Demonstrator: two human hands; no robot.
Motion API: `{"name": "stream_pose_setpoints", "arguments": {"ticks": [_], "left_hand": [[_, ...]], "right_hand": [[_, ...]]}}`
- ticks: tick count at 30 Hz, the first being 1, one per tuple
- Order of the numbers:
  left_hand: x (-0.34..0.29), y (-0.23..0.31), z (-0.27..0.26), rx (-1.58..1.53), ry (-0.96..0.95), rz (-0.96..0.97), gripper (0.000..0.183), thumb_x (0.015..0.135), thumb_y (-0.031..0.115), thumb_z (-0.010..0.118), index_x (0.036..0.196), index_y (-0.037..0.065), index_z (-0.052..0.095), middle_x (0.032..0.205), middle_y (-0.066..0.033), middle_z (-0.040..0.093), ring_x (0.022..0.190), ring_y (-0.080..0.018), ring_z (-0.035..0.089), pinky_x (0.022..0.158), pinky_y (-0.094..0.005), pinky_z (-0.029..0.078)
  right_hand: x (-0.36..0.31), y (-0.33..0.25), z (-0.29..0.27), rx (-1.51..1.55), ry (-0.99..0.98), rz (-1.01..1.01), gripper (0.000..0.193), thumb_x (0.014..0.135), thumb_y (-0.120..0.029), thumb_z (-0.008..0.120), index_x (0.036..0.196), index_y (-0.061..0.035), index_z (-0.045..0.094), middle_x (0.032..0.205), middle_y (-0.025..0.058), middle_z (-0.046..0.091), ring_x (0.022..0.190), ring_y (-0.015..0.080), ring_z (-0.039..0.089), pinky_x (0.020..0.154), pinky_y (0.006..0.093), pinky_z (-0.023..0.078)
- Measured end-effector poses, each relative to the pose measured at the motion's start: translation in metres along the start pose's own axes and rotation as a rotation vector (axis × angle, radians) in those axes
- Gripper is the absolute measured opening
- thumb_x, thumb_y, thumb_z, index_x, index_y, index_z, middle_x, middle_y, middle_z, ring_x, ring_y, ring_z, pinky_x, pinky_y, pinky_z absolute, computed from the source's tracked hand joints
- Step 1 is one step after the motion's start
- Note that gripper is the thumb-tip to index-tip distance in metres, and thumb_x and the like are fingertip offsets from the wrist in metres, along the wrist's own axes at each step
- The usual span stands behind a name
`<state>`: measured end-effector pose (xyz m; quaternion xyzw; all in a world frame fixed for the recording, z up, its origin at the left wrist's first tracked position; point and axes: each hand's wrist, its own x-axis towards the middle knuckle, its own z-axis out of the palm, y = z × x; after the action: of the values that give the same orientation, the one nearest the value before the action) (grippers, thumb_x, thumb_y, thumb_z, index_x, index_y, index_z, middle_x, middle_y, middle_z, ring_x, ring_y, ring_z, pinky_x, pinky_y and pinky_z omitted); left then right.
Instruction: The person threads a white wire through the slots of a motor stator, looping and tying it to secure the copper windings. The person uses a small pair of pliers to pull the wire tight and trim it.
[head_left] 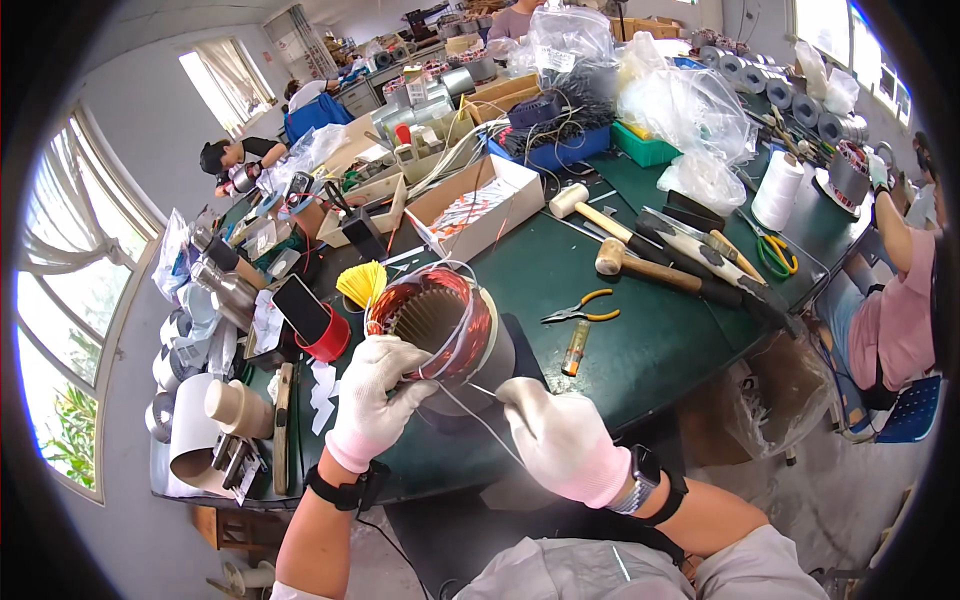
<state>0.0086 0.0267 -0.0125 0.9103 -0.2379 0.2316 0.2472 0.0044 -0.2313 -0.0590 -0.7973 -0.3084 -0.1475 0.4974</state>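
Observation:
A motor stator [497, 350] with a light metal shell stands upright at the table's near edge. Its orange copper winding [398, 303] rings the top, with a pale cord [484, 424] looped around it. My left hand [376, 395], in a white glove, grips the near left side of the winding, fingers closed at the rim. To the right of the stator, my right hand [558, 435], gloved too, is closed on the cord, a stretch of which runs taut to the winding. The right fingertips are partly hidden by the glove's own bulk.
Pliers [590, 308], a lighter [575, 350] and wooden mallets [625, 262] lie right of the stator. A phone [302, 308] leans on a red holder [328, 340] at left. Behind is a carton [500, 205]. Co-workers sit at left and right [893, 310].

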Motion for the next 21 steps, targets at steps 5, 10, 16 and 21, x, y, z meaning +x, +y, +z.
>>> {"name": "stream_pose_setpoints", "arguments": {"ticks": [5,10,16,21], "left_hand": [[0.001,0.003,-0.001,0.019,0.011,-0.006,0.039,0.072,0.005,0.087,0.108,0.001,0.074,0.105,-0.0138,0.073,0.106,-0.0357,0.067,0.096,-0.0439,0.054],[0.006,0.008,0.002,0.017,-0.005,-0.041,0.038,0.073,0.006,0.087,0.109,0.001,0.075,0.105,-0.0141,0.073,0.106,-0.0353,0.067,0.095,-0.0432,0.053],[0.038,0.013,-0.032,0.049,-0.428,-0.039,0.038,0.083,0.018,0.081,0.117,0.003,0.075,0.108,-0.0138,0.073,0.108,-0.0354,0.066,0.110,-0.0480,0.046],[0.038,0.009,-0.029,0.219,-0.320,-0.016,0.068,0.074,0.033,0.090,0.133,0.006,0.068,0.132,-0.0202,0.065,0.131,-0.0442,0.054,0.123,-0.0562,0.032]], "right_hand": [[0.008,-0.004,0.021,-0.202,-0.011,-0.111,0.021,0.090,0.001,0.066,0.110,-0.0073,0.065,0.076,0.0115,0.064,0.063,0.0355,0.065,0.059,0.0427,0.052],[0.018,-0.005,0.029,-0.433,-0.083,-0.301,0.026,0.094,-0.010,0.065,0.119,-0.0013,0.064,0.075,0.0085,0.062,0.059,0.0272,0.067,0.054,0.0373,0.054],[0.035,-0.005,0.016,0.067,-0.213,-0.031,0.026,0.097,-0.014,0.071,0.119,-0.0038,0.064,0.084,0.0160,0.071,0.077,0.0360,0.073,0.069,0.0452,0.058],[0.036,-0.016,0.005,-0.246,-0.141,-0.133,0.024,0.094,-0.013,0.076,0.113,-0.0024,0.065,0.096,0.0142,0.077,0.085,0.0357,0.075,0.080,0.0443,0.060]]}}
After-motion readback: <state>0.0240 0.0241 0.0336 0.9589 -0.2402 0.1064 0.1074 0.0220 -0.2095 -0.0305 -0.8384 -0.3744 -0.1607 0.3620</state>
